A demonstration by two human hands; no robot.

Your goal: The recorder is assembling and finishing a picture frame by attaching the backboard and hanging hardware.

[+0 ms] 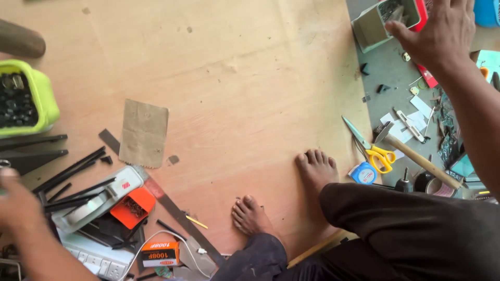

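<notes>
My right hand [442,34] is stretched out to the far right, fingers spread and released, its fingertips at the rim of an open grey-green box [372,28] that holds small metal parts; it is not gripping the box. The box stands on the grey floor beside a red item [424,18].

My left hand [15,200] sits at the lower left edge, blurred; I cannot tell whether it is clenched or released, nor whether it grasps anything. Nearest to it lie black strips [67,174], a white stapler-like tool [99,200] and an orange case [133,208].

A lime-green container [44,96] of dark parts stands at the left edge. A scrap of brown paper [143,132] lies flat on the plywood sheet [250,78], apart from everything else.

Near my right forearm lie yellow-handled scissors [377,153], a blue tape measure [363,173] and a wooden-handled hammer [419,158], close together. Both my bare feet rest on the plywood.
</notes>
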